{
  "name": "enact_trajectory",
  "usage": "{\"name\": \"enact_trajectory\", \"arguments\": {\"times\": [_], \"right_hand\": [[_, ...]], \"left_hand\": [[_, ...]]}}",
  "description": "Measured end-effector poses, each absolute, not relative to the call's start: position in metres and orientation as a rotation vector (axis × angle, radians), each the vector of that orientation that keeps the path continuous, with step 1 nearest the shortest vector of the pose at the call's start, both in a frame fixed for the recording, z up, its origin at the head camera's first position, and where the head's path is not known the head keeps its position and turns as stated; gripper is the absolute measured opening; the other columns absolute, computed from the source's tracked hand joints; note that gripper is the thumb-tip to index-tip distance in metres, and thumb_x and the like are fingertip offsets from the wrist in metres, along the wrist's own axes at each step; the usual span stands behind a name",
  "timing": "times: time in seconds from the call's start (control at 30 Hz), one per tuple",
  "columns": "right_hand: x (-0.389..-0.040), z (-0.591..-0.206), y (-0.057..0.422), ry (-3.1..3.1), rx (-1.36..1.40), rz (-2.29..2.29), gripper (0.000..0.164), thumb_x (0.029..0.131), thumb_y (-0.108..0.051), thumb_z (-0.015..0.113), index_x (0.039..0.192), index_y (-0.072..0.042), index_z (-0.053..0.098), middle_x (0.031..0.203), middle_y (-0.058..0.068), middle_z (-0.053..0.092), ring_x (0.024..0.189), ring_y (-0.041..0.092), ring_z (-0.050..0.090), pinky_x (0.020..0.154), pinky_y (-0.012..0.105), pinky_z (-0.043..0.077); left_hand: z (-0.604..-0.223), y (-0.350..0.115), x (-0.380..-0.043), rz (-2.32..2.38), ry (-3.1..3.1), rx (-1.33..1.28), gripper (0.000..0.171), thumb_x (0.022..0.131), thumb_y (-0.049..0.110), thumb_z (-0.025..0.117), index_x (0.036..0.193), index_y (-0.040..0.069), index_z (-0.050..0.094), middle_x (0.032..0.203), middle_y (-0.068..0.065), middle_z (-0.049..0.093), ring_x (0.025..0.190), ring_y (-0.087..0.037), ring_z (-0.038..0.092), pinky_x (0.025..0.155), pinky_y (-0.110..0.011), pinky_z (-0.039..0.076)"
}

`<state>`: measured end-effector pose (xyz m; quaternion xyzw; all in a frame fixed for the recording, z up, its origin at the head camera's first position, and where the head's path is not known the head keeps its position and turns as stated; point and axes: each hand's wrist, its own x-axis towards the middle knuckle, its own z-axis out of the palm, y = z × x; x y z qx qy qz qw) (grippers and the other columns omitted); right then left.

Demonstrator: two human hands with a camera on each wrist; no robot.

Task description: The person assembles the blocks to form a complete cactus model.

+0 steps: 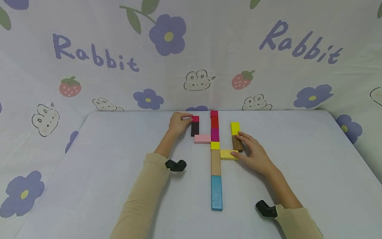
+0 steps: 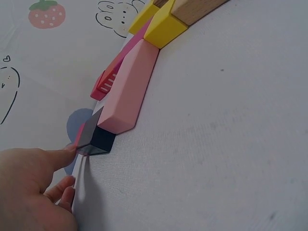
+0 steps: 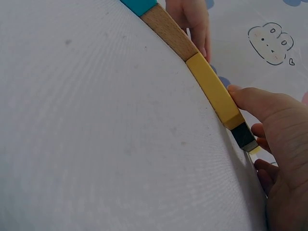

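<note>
In the head view my left hand (image 1: 179, 123) is at the far side of the table, fingertips at the left side of a small crimson block (image 1: 195, 119) that adjoins a black block (image 1: 195, 128). My left thumb touches its end in the left wrist view. A pink block (image 1: 202, 139) lies just nearer. On the other side my right hand (image 1: 255, 155) is spread, its thumb touching a pale yellow block (image 1: 227, 154). The fingertips rest by a dark-grained brown block (image 1: 237, 142) and a bright yellow block (image 1: 235, 128). A black end (image 3: 244, 136) shows beside the pale yellow block.
Between the hands runs a straight row: blue block (image 1: 216, 192), tan block (image 1: 216, 162), yellow cube (image 1: 215, 145), magenta block (image 1: 215, 134), red block (image 1: 214, 122) and a crimson block (image 1: 214, 113). A patterned cloth (image 1: 221, 49) hangs behind the white tabletop (image 1: 98, 166).
</note>
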<state>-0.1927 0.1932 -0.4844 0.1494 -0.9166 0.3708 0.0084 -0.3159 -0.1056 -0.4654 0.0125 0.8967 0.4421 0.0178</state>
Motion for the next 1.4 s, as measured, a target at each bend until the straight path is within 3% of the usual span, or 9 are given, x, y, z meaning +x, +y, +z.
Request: {"name": "enact_trajectory", "arguments": {"times": [0.43,0.9,1.07,1.23,1.4], "right_hand": [[-0.193,-0.486,0.192,-2.875,0.458,1.148,0.07,0.095,-0.029,0.074,0.154,0.0,0.049,0.165,0.024,0.039,0.154,0.047,0.032,0.121,0.071,0.028],[-0.191,-0.484,0.194,-2.879,0.434,1.172,0.069,0.096,-0.03,0.074,0.154,-0.001,0.05,0.165,0.023,0.039,0.154,0.047,0.032,0.12,0.069,0.031],[-0.19,-0.481,0.197,-2.831,0.435,1.252,0.064,0.099,-0.025,0.073,0.153,0.0,0.051,0.165,0.023,0.039,0.153,0.047,0.034,0.121,0.067,0.032],[-0.187,-0.476,0.206,-2.78,0.416,1.288,0.051,0.107,-0.018,0.063,0.151,0.004,0.051,0.163,0.025,0.041,0.153,0.048,0.034,0.121,0.067,0.031],[-0.187,-0.47,0.224,-2.777,0.34,1.132,0.052,0.109,-0.024,0.058,0.152,0.004,0.049,0.163,0.028,0.039,0.15,0.053,0.034,0.118,0.074,0.028]], "left_hand": [[-0.467,-0.11,-0.313,1.473,2.738,0.061,0.034,0.105,0.013,0.064,0.136,0.002,0.07,0.147,-0.022,0.058,0.142,-0.038,0.052,0.12,-0.045,0.043],[-0.465,-0.122,-0.286,1.507,2.795,0.089,0.033,0.105,0.013,0.064,0.134,0.0,0.071,0.138,-0.023,0.061,0.132,-0.038,0.056,0.114,-0.048,0.047],[-0.459,-0.133,-0.273,1.512,2.853,0.167,0.033,0.105,0.013,0.063,0.134,-0.001,0.07,0.136,-0.024,0.064,0.125,-0.042,0.06,0.11,-0.05,0.049],[-0.448,-0.148,-0.259,1.443,2.932,0.302,0.04,0.107,0.016,0.06,0.142,-0.004,0.062,0.138,-0.028,0.063,0.127,-0.046,0.059,0.11,-0.055,0.048],[-0.435,-0.163,-0.243,1.14,3.039,0.276,0.051,0.113,0.037,0.045,0.157,0.01,0.05,0.154,-0.025,0.051,0.139,-0.051,0.048,0.107,-0.071,0.043]]}}
